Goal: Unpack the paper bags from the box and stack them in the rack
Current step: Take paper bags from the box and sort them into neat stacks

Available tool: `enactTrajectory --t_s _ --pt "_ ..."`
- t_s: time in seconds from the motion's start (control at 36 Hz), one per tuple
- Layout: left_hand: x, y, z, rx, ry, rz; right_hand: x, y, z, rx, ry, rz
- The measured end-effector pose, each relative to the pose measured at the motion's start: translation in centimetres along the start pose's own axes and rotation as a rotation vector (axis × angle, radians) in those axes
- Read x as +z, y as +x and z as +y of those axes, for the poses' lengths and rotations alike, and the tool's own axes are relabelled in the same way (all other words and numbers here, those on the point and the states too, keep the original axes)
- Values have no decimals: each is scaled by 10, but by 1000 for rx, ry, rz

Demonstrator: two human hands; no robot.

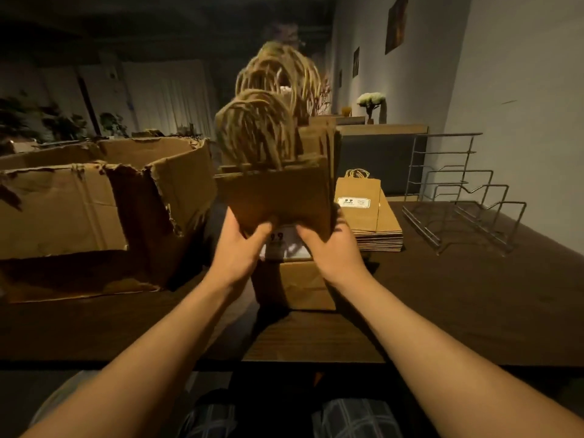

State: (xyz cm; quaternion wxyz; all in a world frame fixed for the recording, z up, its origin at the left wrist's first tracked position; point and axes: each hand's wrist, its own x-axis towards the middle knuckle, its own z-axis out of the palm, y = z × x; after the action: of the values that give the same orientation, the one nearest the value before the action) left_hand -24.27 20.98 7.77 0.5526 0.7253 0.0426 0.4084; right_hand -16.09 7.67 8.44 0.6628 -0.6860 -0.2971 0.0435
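1 bundle of paper bags [278,197] held upright above mid-bench, twine handles up. Left hand [237,248] and right hand [331,248] both grasp its lower edge, fingers curled round. 1 flat stack of bags [368,216] just right. 1 wire rack [464,200] far right. 1 torn cardboard box [104,200] left, on bench [474,295].

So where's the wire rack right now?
The rack stands on the table's right side, beside the flat stack of bags, near the wall.
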Motion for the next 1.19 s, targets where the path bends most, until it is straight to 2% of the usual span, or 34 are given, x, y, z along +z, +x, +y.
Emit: enactTrajectory --t_s 0.08,0.17,0.22,0.31,0.36,0.44,0.53,0.67,0.78,0.92,1.03,1.11,1.19 --pt "6 -16 -21 -102 102 -63 0 -8 24 103 -37 9" --pt "6 -27 -35 -180 34 -124 -1 -14 46 352 -48 -29" --pt "5 -28 -38 -167 39 -137 3 -15 50 427 -78 -75" --pt "6 -23 -35 -117 85 -148 3 -13 40 378 -33 6" --pt "5 -19 -32 -72 77 -126 2 -9 33 309 -64 -5" --pt "-1 -18 -40 -119 47 -194 2 -11 32 216 17 25" --pt "-9 -23 -50 -173 68 -274 4 -14 43 235 -4 15" --pt "-7 -23 -56 -173 71 -267 6 -14 45 206 16 64" --pt "-12 -16 -56 -248 60 -294 0 -9 40 231 69 22" --pt "-22 7 -30 -355 52 -495 -33 21 -16 150 398 33" --pt "-29 34 2 -416 193 -783 -70 34 -42 150 333 41" --pt "-27 47 14 -466 329 -983 -87 23 -31 268 320 65" --pt "-18 52 11 -511 476 -1035 -99 6 -5 487 400 105"
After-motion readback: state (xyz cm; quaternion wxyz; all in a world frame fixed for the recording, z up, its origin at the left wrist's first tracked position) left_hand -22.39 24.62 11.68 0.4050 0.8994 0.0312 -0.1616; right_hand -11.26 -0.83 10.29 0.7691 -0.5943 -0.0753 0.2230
